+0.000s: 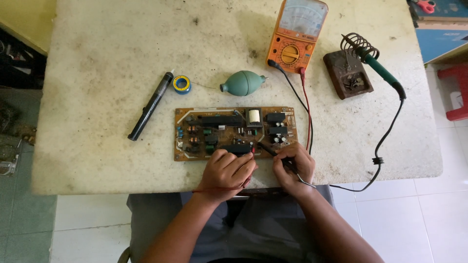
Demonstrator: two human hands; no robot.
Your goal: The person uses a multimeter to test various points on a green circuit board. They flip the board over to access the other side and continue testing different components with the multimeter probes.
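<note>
On the stained white table point(107, 44) a brown circuit board point(195, 148) lies flat near the front edge, crowded with black blocks, small coils and one white square part. The person's left hand point(225, 171) is curled closed around a red probe point(253, 152), its tip resting on the board's lower edge. The right hand point(294, 168) pinches a black probe point(267, 148) like a pen, tip slanting onto the board just beside the red one (the two tips almost meet).

Red and black leads point(306, 109) run up from the hands to an orange analogue meter point(296, 35) at the table's far edge, with a pale dial face above a round selector. Left of it lies a green rubber blower bulb point(243, 83), then a small blue-and-yellow solder spool point(182, 84) and a black desoldering pump point(150, 105) lying aslant. To the right, a green-handled soldering iron point(382, 73) sits in a coiled holder on a rusty brown stand point(347, 74), its black cord looping down off the table.
</note>
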